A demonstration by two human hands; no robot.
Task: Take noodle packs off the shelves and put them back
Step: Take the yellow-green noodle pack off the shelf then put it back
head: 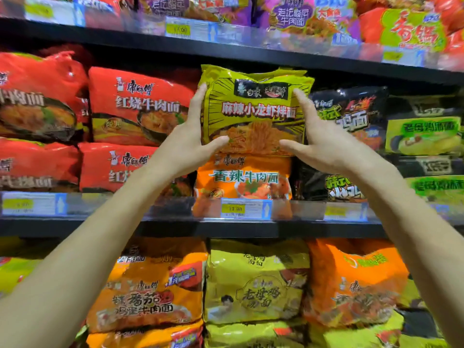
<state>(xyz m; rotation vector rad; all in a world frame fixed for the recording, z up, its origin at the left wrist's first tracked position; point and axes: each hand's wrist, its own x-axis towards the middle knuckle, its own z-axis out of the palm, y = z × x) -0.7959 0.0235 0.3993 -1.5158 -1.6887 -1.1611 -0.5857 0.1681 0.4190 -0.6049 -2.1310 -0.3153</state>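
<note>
A yellow-green noodle pack (253, 106) stands upright on the middle shelf, on top of an orange noodle pack (241, 179). My left hand (193, 136) lies against its left edge with straight fingers pointing up and the thumb across the lower front. My right hand (319, 136) mirrors it on the right edge, index finger up along the pack and thumb on the lower front. The pack is pressed between the two hands. Whether any fingers reach behind it is hidden.
Red noodle packs (138, 106) fill the shelf to the left and black packs (349, 114) to the right. The shelf rail (150, 209) carries price tags (244, 209). Purple packs (296, 16) sit above, and orange and yellow packs (256, 282) below.
</note>
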